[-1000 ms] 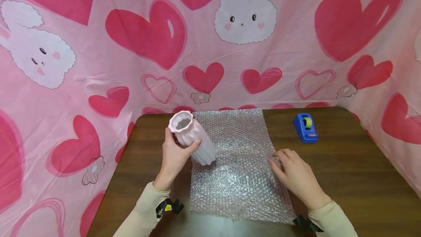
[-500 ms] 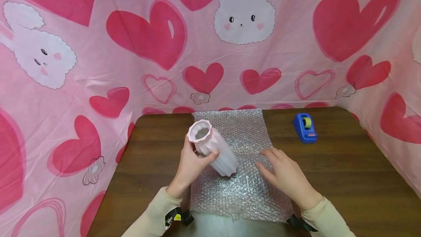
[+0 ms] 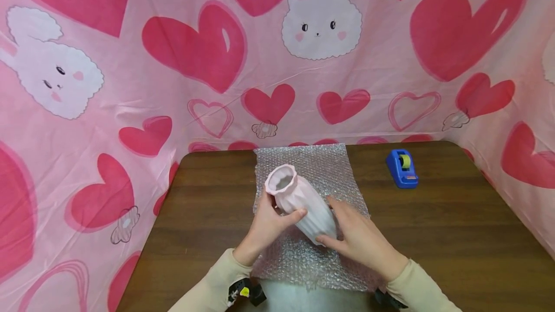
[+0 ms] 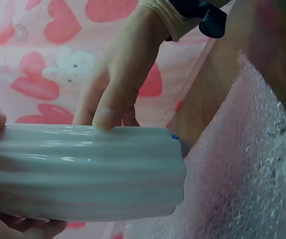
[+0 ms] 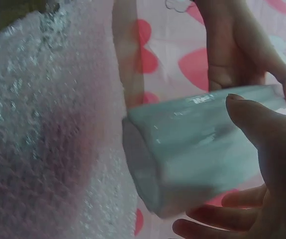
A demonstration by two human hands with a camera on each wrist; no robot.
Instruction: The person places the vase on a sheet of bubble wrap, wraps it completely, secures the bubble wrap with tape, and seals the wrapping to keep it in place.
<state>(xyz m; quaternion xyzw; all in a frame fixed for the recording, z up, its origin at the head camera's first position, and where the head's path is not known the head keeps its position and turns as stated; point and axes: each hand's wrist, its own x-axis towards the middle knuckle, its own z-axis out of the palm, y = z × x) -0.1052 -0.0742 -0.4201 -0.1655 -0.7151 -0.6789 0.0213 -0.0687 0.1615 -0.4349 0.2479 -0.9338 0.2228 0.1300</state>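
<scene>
A pale pink, ribbed vase (image 3: 311,213) is held tilted over a sheet of bubble wrap (image 3: 299,266), its scalloped mouth toward the upper left. Near the neck, my left hand (image 3: 270,225) grips it, thumb across the front. At the base end, my right hand (image 3: 366,240) holds it with the thumb in front and fingers behind. The left wrist view has the glossy side of the vase (image 4: 83,172) with the right hand's fingers (image 4: 105,114) on it. From the right wrist, the flat base of the vase (image 5: 143,169) shows, above the bubble wrap.
On the brown wooden table (image 3: 455,235), a blue tape dispenser (image 3: 402,170) with yellowish tape stands at the back right. A pink cloth with hearts and rabbits (image 3: 260,61) hangs behind and along the sides.
My left hand has carried the vase rightward and a little nearer, over the middle of the bubble wrap. My right hand has left the wrap's right edge and taken hold of the vase's base end.
</scene>
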